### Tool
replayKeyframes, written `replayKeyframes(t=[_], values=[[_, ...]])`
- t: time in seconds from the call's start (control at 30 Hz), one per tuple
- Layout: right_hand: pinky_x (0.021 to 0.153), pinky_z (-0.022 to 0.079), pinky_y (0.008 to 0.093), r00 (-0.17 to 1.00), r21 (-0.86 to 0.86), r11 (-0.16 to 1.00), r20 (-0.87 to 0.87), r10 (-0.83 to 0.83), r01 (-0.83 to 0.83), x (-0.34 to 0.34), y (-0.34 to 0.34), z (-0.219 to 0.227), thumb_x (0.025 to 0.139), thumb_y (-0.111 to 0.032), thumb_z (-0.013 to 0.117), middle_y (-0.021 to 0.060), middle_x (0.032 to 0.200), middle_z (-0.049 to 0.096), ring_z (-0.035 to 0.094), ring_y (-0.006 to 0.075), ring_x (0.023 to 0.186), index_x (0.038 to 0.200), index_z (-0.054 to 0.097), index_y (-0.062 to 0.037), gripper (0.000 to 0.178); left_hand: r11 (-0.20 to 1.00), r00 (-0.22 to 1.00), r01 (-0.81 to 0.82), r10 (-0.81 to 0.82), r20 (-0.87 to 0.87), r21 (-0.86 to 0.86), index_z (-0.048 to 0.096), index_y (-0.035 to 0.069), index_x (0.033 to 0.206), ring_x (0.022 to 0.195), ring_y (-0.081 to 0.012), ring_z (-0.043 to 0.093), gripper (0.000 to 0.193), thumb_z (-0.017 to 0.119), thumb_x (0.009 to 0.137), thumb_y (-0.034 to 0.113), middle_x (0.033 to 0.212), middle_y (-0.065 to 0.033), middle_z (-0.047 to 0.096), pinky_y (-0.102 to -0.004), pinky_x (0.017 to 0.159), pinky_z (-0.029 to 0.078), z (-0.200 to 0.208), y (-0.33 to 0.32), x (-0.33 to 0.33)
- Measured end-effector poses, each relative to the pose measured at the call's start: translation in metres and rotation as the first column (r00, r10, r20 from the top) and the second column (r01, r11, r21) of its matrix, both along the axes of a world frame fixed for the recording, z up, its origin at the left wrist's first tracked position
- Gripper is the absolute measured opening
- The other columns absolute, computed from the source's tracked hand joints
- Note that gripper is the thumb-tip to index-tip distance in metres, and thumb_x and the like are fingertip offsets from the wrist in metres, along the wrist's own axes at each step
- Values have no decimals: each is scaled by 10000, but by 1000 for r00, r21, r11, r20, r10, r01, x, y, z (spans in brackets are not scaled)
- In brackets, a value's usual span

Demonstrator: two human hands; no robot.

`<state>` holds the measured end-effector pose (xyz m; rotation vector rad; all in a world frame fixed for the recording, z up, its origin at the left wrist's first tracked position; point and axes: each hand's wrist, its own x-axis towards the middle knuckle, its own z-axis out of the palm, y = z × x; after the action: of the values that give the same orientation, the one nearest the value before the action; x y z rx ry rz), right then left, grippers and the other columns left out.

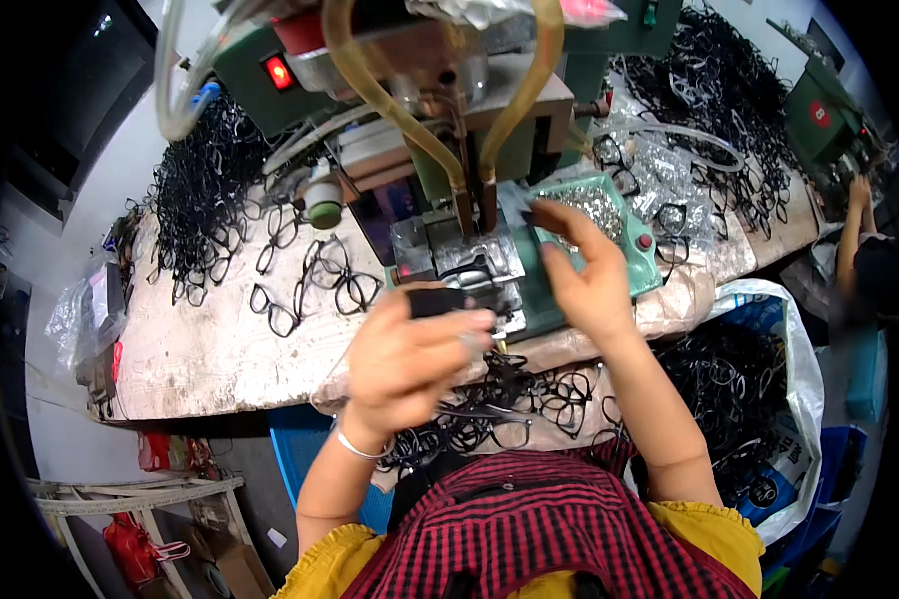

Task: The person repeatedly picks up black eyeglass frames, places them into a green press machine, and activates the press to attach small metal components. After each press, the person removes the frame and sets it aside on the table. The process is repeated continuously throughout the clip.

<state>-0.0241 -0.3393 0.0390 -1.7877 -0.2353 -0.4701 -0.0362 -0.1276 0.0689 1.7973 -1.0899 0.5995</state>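
Note:
Smeared by motion, my left hand (pixel 405 354) is at the near left side of a metal fixture (pixel 509 262) under the press. A black piece (pixel 438 301) lies along its fingers; whether it is held or worn on a finger I cannot tell. In the fixture sits a dark, shiny eyeglass frame part (pixel 464 272). On the fixture's right, my right hand (pixel 591 270) has its thumb and index finger curved and apart, with a dark blur at the index fingertip. Beside that hand is a green tray (pixel 641 262) of small metal parts (pixel 594 205).
A green press (pixel 449 60) with two yellowish hoses (pixel 375 90) rises over the fixture. Black eyeglass frames lie heaped on the table's left (pixel 205 190) and far right (pixel 709 90), and in my lap (pixel 489 414). A white sack (pixel 801 399) of frames stands right. Another person's arm (pixel 851 230) shows far right.

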Motion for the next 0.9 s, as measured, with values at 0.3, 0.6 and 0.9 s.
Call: replayKeyframes(t=[0.3,0.6,0.9], values=[[907,508,341,932,-116,927,-25,-361,356,20,-102,-74,839,5,566,153,1079,702,678,265,1013,1140,653,-15,314,983,997,-38,26,72,178,715,101,889,848,-271,651,200,750,705,31,1037,-57,729,-489,891,499,-28,-13,5],[878,470,423,886,-607,690,52,-462,395,1,-78,-88,743,-109,725,112,846,615,600,343,889,823,698,-52,102,992,997,-55,48,59,116,722,100,966,688,-219,508,282,734,691,42,1087,-35,715,-477,944,495,-34,-12,1],[793,475,444,900,-673,630,129,-417,388,10,-70,-95,771,-117,699,110,830,619,597,339,868,800,665,-54,78,799,801,-599,597,56,45,645,0,1164,1176,-313,605,353,699,829,100,1251,-178,639,-400,1024,444,-54,42,-55]])
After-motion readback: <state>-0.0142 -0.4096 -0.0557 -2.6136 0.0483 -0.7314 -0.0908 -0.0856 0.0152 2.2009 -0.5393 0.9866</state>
